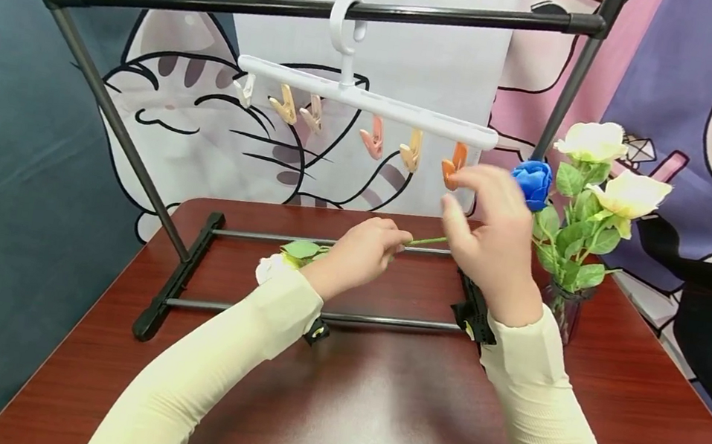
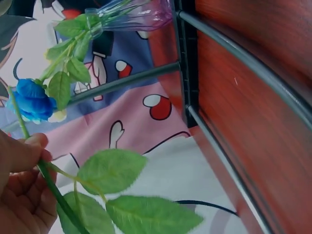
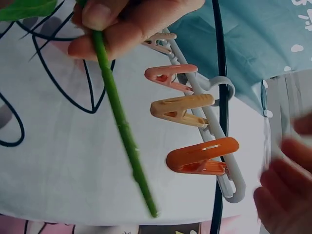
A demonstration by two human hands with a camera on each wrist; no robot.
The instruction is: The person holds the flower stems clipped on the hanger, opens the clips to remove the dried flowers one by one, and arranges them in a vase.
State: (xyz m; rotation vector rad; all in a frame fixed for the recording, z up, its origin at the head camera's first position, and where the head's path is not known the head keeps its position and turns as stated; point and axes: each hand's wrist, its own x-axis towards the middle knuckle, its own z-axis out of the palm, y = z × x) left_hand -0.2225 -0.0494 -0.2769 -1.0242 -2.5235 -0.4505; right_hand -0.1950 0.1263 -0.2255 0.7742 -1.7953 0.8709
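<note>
My left hand [image 1: 362,249] pinches the green stem [image 3: 119,122] of a white rose [image 1: 272,267] between thumb and fingers. The flower head lies to the left of that wrist, and the bare stem end points right. My right hand [image 1: 496,233] is raised at the right end of a white clip hanger [image 1: 372,99], beside its orange clothespin [image 3: 202,156]. In the right wrist view those fingers [image 3: 282,187] are blurred, loosely bent, and apart from the clothespin, with nothing between them. Pink [image 1: 374,137] and yellow [image 1: 411,150] clothespins hang farther left.
The hanger hooks over the top bar [image 1: 189,1] of a black rack, whose lower rails [image 1: 397,323] stand on the brown table [image 1: 372,404]. A glass vase [image 1: 563,309] at the right holds white roses [image 1: 630,194] and a blue rose [image 1: 532,184]. Printed cloth hangs behind.
</note>
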